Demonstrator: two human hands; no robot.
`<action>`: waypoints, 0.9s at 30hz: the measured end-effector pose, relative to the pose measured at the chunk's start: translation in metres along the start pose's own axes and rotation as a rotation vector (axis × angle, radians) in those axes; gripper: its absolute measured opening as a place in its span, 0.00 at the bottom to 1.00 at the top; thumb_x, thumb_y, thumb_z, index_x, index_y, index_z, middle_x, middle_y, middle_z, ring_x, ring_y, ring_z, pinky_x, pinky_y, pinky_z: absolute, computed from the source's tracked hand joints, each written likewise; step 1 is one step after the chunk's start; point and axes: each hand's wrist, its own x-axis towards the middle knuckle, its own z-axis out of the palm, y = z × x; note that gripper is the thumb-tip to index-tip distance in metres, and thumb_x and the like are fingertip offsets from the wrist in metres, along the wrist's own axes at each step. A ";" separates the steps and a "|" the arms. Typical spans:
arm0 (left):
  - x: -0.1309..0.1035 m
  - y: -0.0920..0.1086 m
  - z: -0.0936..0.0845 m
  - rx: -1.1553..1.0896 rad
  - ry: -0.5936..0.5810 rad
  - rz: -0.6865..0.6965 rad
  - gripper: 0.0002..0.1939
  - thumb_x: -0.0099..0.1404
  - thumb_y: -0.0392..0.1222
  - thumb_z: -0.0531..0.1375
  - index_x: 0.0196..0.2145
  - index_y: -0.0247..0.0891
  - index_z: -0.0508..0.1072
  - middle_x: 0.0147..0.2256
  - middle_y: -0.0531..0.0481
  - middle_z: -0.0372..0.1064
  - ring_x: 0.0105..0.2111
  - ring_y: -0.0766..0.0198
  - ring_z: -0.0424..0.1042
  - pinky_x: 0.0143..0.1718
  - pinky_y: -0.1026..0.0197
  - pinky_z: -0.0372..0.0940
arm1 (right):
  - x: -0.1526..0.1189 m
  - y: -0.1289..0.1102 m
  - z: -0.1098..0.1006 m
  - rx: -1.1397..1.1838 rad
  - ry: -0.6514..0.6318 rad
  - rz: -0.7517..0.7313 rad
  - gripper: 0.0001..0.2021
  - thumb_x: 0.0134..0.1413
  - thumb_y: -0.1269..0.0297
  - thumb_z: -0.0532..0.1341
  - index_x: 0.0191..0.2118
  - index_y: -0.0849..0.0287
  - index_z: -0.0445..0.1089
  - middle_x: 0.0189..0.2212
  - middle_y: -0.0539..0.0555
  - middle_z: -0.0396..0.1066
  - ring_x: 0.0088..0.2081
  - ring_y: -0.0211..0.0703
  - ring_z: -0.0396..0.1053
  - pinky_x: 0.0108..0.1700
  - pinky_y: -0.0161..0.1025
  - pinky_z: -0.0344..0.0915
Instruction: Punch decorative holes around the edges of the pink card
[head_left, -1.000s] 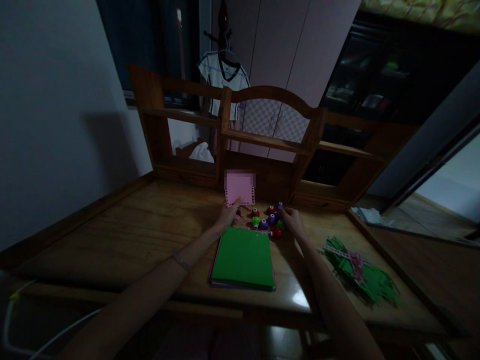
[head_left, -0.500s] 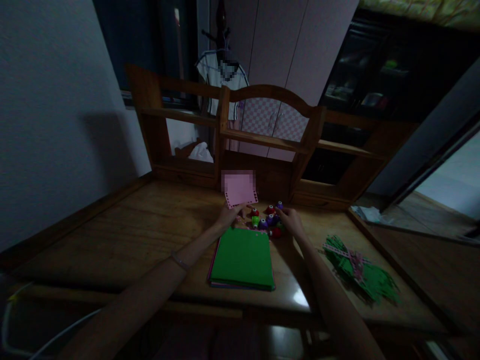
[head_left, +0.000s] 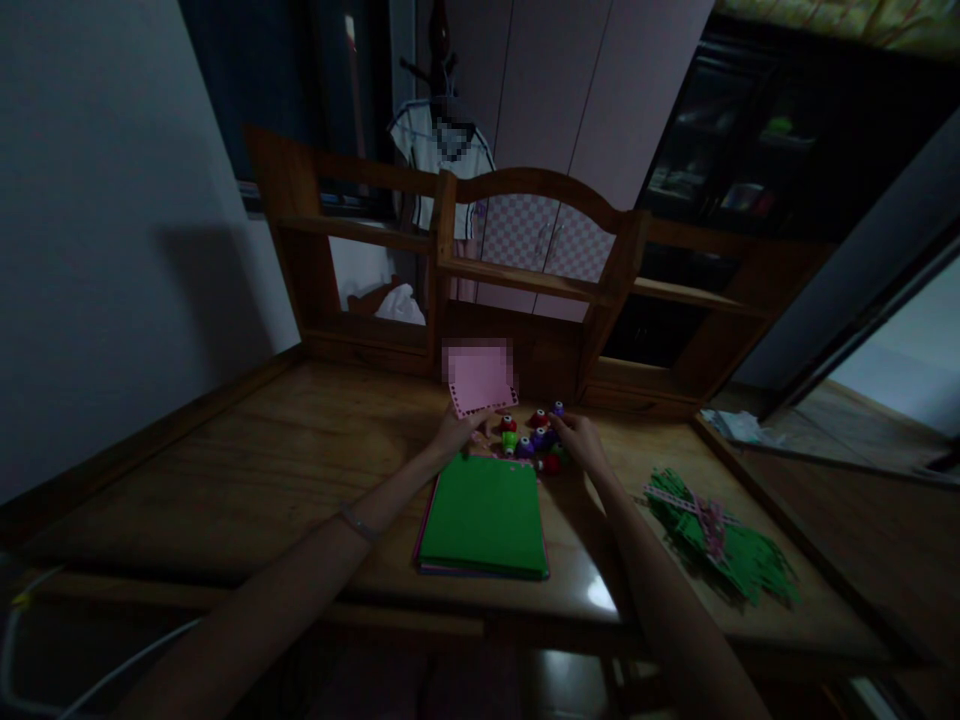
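Observation:
My left hand (head_left: 459,430) is closed on the lower edge of a pink sheet of paper (head_left: 481,380), held up above the desk. Small holes run along the sheet's lower and side edges; its top is blurred out. Just right of it stand several small craft punches, among them a red punch (head_left: 508,424), a green punch (head_left: 509,442) and a purple punch (head_left: 525,447). My right hand (head_left: 581,438) is at the right side of this group, fingers bent together by another purple punch (head_left: 558,409). What its fingertips grip is too dark to make out.
A stack of coloured sheets with a green sheet (head_left: 484,520) on top lies in front of the punches. To the right is a heap of green and pink paper strips (head_left: 724,540). A wooden shelf (head_left: 525,275) rises along the desk's back edge.
Both hands keep nearly the same place, the left still with the pink sheet. The view has shifted very slightly.

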 end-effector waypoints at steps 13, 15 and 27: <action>0.000 0.005 0.003 -0.007 -0.039 0.103 0.13 0.49 0.45 0.66 0.21 0.32 0.69 0.17 0.52 0.66 0.17 0.69 0.64 0.20 0.67 0.61 | -0.001 -0.004 -0.002 0.001 0.010 0.004 0.24 0.57 0.47 0.50 0.29 0.61 0.73 0.25 0.55 0.74 0.27 0.43 0.70 0.26 0.33 0.54; -0.001 0.007 0.004 -0.010 -0.036 0.102 0.13 0.48 0.45 0.66 0.22 0.32 0.70 0.17 0.52 0.66 0.17 0.69 0.64 0.20 0.67 0.61 | -0.001 -0.004 -0.002 0.011 0.014 0.004 0.24 0.57 0.48 0.50 0.29 0.61 0.74 0.25 0.56 0.74 0.28 0.43 0.70 0.27 0.33 0.55; 0.000 0.006 0.003 0.000 -0.024 0.102 0.14 0.48 0.45 0.67 0.23 0.32 0.70 0.19 0.52 0.67 0.18 0.69 0.65 0.19 0.68 0.61 | 0.001 -0.005 -0.003 -0.048 -0.018 0.068 0.26 0.57 0.47 0.50 0.27 0.63 0.76 0.21 0.57 0.73 0.26 0.44 0.71 0.26 0.34 0.54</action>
